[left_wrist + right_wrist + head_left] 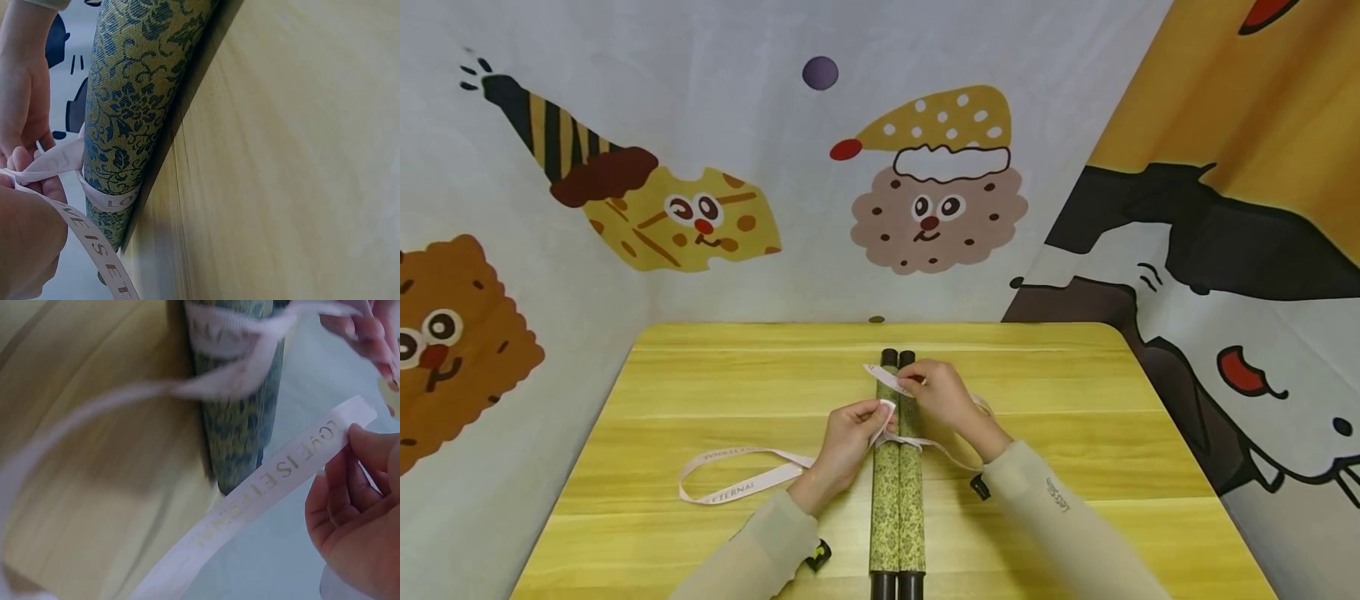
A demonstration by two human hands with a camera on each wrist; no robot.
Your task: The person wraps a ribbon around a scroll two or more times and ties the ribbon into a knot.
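Two brocade-covered scrolls lie side by side, with dark knobs at their ends. A pale pink ribbon printed with "LOVE IS ETERNAL" wraps round them and crosses on top. My left hand, just left of the scrolls, pinches a part of the ribbon between thumb and fingers. Over the far right side, my right hand pinches the ribbon near one end, whose tip sticks out past the thumb in the right wrist view. In the left wrist view, the ribbon band hugs the patterned scroll.
A loose ribbon loop lies on the wooden table at left. Small black pieces show beside both sleeves. Behind the table's far edge hangs a cloth with cartoon prints.
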